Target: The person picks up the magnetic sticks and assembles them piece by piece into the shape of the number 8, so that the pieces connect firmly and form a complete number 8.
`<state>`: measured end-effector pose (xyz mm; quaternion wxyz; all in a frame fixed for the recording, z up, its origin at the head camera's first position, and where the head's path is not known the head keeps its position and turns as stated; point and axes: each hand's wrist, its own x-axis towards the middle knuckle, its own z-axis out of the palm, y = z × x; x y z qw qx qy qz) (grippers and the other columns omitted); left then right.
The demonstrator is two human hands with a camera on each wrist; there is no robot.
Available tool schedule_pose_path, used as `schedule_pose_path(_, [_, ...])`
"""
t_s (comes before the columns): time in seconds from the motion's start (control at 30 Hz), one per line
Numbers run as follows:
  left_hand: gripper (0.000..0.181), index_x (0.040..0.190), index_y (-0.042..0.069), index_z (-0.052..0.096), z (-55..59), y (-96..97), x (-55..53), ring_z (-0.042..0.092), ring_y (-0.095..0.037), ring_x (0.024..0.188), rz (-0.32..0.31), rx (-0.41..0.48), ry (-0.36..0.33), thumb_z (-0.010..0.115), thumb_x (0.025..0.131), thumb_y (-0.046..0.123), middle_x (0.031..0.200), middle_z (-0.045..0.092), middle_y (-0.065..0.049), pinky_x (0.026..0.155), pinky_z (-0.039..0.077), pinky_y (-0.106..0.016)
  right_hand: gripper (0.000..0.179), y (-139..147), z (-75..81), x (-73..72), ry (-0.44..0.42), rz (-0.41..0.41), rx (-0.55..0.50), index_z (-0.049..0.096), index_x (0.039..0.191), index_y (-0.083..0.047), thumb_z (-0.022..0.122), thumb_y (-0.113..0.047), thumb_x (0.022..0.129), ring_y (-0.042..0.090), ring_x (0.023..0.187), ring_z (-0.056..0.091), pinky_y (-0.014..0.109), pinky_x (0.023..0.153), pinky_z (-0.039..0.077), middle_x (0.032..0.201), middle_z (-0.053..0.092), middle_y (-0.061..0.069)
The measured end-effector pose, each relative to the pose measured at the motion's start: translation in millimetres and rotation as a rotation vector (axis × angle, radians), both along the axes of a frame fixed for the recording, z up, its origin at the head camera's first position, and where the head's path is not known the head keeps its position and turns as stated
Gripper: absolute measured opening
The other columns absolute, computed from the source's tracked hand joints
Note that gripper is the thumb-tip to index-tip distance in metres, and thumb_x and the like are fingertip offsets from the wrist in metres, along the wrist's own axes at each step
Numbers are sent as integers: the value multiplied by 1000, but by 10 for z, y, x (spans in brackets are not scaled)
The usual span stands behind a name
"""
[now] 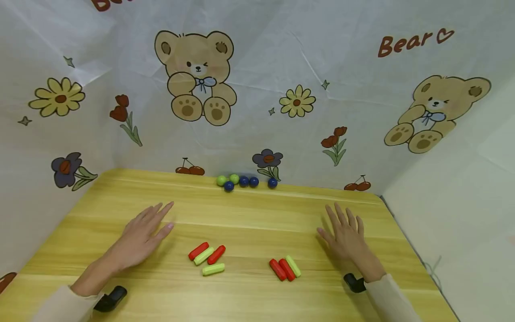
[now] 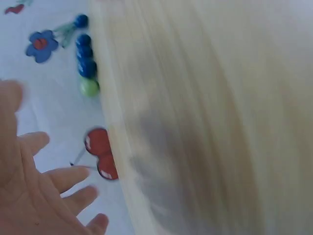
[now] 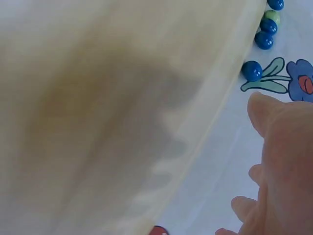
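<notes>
My left hand [image 1: 138, 239] hovers over the left part of the table with fingers stretched out and holds nothing. To its right lie two red sticks [image 1: 199, 251] and two light green sticks [image 1: 213, 269] in a loose group. My right hand [image 1: 344, 235], fingers spread and likewise bare, is over the right side. Left of it, another two red sticks [image 1: 277, 269] and one light green stick [image 1: 293, 266] lie side by side. In the left wrist view the left fingers [image 2: 68, 178] are extended above their shadow; the right wrist view shows the right thumb [image 3: 264, 110] apart from the fingers.
Along the table's back edge sit several dark blue balls [image 1: 254, 181] and two light green balls [image 1: 221, 180]. A white sheet [image 1: 257, 58] printed with bears and flowers rises behind the wooden table [image 1: 245, 295]. Black straps [image 1: 110, 298] circle both wrists.
</notes>
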<state>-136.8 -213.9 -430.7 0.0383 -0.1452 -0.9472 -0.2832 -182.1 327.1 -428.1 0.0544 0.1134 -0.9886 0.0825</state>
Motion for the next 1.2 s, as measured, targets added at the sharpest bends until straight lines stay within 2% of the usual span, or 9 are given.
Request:
schedule_pose_path(0.13, [66, 160, 11, 36, -13, 145, 68, 38, -54, 142, -63, 158, -77, 58, 106, 41, 156, 44, -26, 106, 31, -75, 74, -61, 27, -131, -5, 44, -29, 29, 161, -6, 59, -42, 104, 58, 148, 15, 76, 112, 7, 166, 20, 27])
schedule_pose_path(0.33, [61, 154, 12, 46, -71, 214, 89, 48, -44, 138, -96, 367, -257, 65, 102, 38, 149, 54, -18, 106, 40, -65, 72, -253, 14, -277, -4, 139, -24, 31, 161, -7, 62, -39, 103, 57, 148, 21, 73, 114, 15, 166, 24, 26])
schedule_pose_path(0.43, [54, 148, 8, 53, -127, 220, 73, 55, -37, 128, -111, 453, -322, 67, 102, 31, 144, 59, -16, 101, 47, -49, 70, -368, 10, -351, 24, 177, -11, 35, 159, -8, 64, -37, 102, 56, 146, 27, 73, 112, 21, 165, 28, 26])
schedule_pose_path(0.57, [47, 142, 3, 57, -197, 244, 63, 55, -29, 118, -139, 541, -398, 68, 101, 23, 137, 62, -19, 92, 48, -30, 70, -499, 15, -464, 21, 213, -7, 37, 159, -8, 65, -37, 102, 55, 144, 31, 74, 110, 25, 164, 30, 25])
schedule_pose_path(0.73, [44, 138, 4, 60, -239, 285, 66, 53, -27, 117, -156, 571, -447, 70, 100, 23, 133, 63, -16, 92, 46, -26, 69, -647, 36, -636, 11, 239, 8, 37, 159, -9, 65, -36, 102, 53, 143, 35, 73, 111, 28, 163, 33, 24])
schedule_pose_path(0.87, [43, 137, 6, 61, -260, 288, 55, 52, -28, 117, -173, 567, -449, 71, 99, 23, 130, 64, -13, 92, 45, -26, 68, -766, 56, -775, -17, 255, 0, 37, 159, -10, 64, -35, 103, 54, 141, 37, 73, 110, 28, 163, 34, 25])
schedule_pose_path(0.97, [41, 135, 11, 64, -283, 290, 44, 51, -27, 115, -187, 546, -440, 72, 98, 25, 128, 65, -9, 93, 44, -27, 63, -844, 52, -912, -33, 269, -55, 38, 158, -8, 63, -30, 104, 56, 139, 38, 75, 107, 29, 161, 35, 27])
schedule_pose_path(1.1, [36, 131, 17, 67, -307, 316, 25, 52, -26, 118, -220, 529, -412, 74, 97, 27, 128, 66, -5, 98, 40, -35, 54, -911, 27, -1157, -34, 321, -197, 42, 154, -1, 60, -15, 105, 53, 140, 38, 72, 111, 27, 156, 39, 29])
schedule_pose_path(1.2, [35, 130, 15, 68, -317, 321, 14, 53, -27, 120, -248, 540, -396, 74, 97, 24, 127, 65, -6, 101, 39, -42, 54, -942, 16, -1314, -96, 341, -278, 39, 155, 0, 58, -9, 105, 50, 143, 37, 67, 115, 27, 156, 38, 29])
